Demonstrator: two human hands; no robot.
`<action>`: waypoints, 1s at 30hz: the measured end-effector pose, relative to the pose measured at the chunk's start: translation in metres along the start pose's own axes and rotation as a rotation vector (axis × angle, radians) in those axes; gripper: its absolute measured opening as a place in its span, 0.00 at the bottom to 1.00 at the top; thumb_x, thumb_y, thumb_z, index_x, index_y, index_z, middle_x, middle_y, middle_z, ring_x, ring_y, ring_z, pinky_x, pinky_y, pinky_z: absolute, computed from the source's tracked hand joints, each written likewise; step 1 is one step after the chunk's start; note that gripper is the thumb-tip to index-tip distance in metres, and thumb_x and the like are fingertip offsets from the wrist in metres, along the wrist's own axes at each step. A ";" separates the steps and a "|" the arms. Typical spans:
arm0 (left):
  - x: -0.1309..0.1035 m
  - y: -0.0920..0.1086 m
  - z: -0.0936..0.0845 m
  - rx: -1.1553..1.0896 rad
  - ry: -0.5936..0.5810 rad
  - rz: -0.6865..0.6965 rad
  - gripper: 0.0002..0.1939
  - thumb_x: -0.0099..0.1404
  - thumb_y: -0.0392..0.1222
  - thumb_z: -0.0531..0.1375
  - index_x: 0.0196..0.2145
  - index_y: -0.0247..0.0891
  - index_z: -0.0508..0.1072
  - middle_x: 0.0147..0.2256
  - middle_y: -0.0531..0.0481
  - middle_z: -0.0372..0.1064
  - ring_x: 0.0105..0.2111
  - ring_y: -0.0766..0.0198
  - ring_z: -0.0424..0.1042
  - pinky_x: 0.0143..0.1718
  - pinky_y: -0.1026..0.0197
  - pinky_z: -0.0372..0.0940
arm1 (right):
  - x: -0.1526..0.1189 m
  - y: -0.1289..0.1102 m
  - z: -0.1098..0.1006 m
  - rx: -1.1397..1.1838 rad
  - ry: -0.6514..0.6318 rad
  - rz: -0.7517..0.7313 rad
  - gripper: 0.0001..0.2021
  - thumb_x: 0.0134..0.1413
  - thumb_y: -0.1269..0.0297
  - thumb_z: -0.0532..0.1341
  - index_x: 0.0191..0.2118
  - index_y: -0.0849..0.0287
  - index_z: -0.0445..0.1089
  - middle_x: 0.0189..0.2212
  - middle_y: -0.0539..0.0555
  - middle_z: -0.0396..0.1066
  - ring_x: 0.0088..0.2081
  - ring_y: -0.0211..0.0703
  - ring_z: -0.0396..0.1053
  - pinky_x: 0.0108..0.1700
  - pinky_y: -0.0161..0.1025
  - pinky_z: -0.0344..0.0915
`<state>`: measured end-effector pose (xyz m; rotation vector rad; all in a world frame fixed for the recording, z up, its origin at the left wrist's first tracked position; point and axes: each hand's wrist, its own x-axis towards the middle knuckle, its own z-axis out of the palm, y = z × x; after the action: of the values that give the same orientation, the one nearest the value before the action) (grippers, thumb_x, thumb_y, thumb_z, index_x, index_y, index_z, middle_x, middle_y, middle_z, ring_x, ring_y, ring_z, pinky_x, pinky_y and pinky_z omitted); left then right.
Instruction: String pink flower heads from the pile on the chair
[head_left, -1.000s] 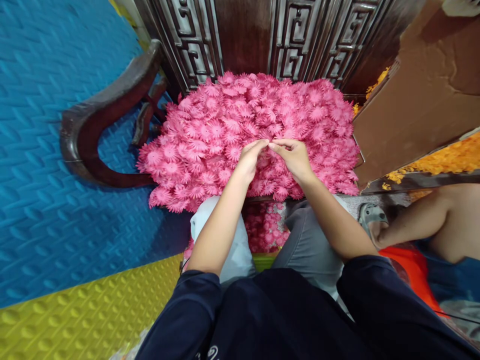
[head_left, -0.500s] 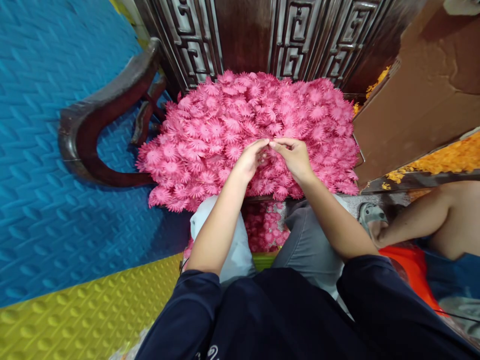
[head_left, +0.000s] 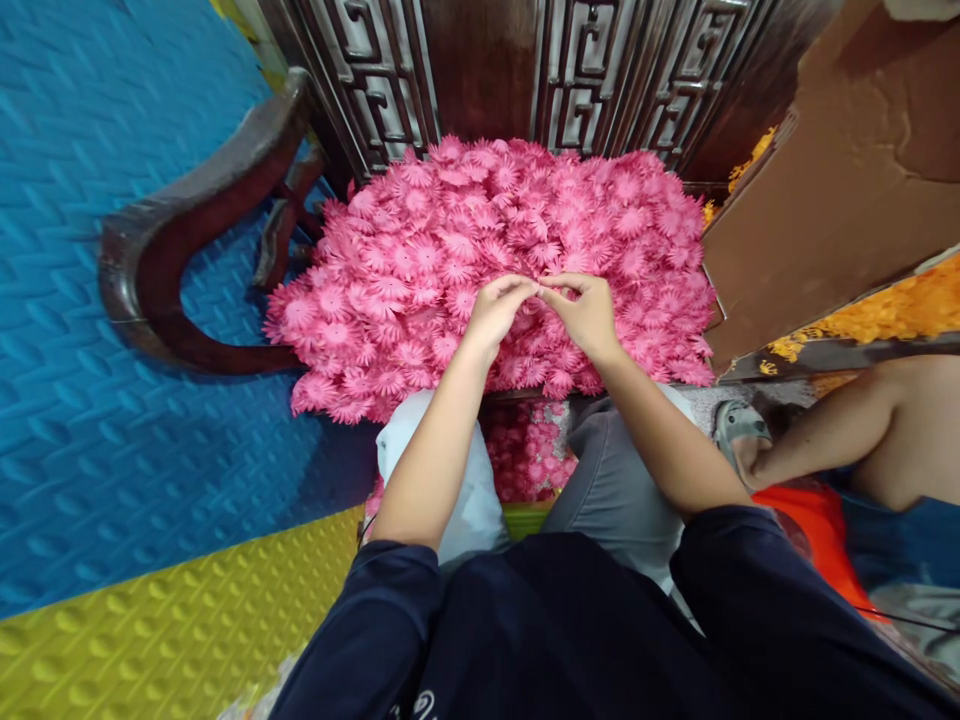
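Observation:
A wide heap of pink artificial-looking flower heads (head_left: 405, 262) with thin pointed petals lies in front of me. Above its near middle, my left hand (head_left: 495, 312) is closed in a pinch of thumb and finger. My right hand (head_left: 589, 312) pinches too, its fingertips meeting those of the left. Whatever sits between the fingertips is too small to make out, and the flowers behind share much of its colour. More pink flowers (head_left: 517, 460) show lower down, between my knees.
A dark curved wooden armrest (head_left: 150, 270) stands at the left, beside blue textured matting (head_left: 52, 330). Carved dark wood panels (head_left: 484, 70) rise behind the heap. On the right are a cardboard sheet (head_left: 825, 190), orange flowers (head_left: 892, 308) and another person's leg (head_left: 832, 435).
The whole view has shifted slightly. The left hand's fingers have drawn closer together, and both hands stay joined at the fingertips over the heap.

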<state>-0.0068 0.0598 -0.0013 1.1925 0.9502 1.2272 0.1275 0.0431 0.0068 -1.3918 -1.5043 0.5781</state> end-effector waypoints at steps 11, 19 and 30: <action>0.003 -0.003 -0.002 -0.128 0.032 -0.140 0.05 0.50 0.31 0.60 0.20 0.36 0.74 0.24 0.55 0.71 0.30 0.69 0.68 0.43 0.64 0.61 | -0.003 -0.005 0.000 -0.018 -0.051 0.023 0.11 0.46 0.63 0.64 0.37 0.61 0.77 0.32 0.53 0.77 0.28 0.37 0.67 0.36 0.37 0.64; 0.003 0.000 -0.003 -0.298 -0.040 -0.241 0.04 0.50 0.32 0.62 0.20 0.36 0.75 0.20 0.58 0.69 0.22 0.75 0.62 0.27 0.70 0.57 | 0.003 0.000 -0.001 0.239 -0.138 0.048 0.08 0.43 0.65 0.66 0.33 0.58 0.78 0.32 0.48 0.78 0.36 0.39 0.74 0.44 0.38 0.68; 0.001 0.004 -0.003 -0.425 -0.098 -0.242 0.05 0.52 0.34 0.66 0.21 0.36 0.75 0.20 0.57 0.67 0.24 0.74 0.64 0.34 0.69 0.60 | 0.000 -0.003 0.001 0.483 -0.216 0.120 0.12 0.40 0.53 0.67 0.32 0.54 0.78 0.32 0.46 0.78 0.40 0.41 0.74 0.54 0.43 0.65</action>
<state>-0.0098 0.0612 0.0018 0.7698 0.6920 1.0959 0.1253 0.0426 0.0094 -1.0690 -1.3328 1.1153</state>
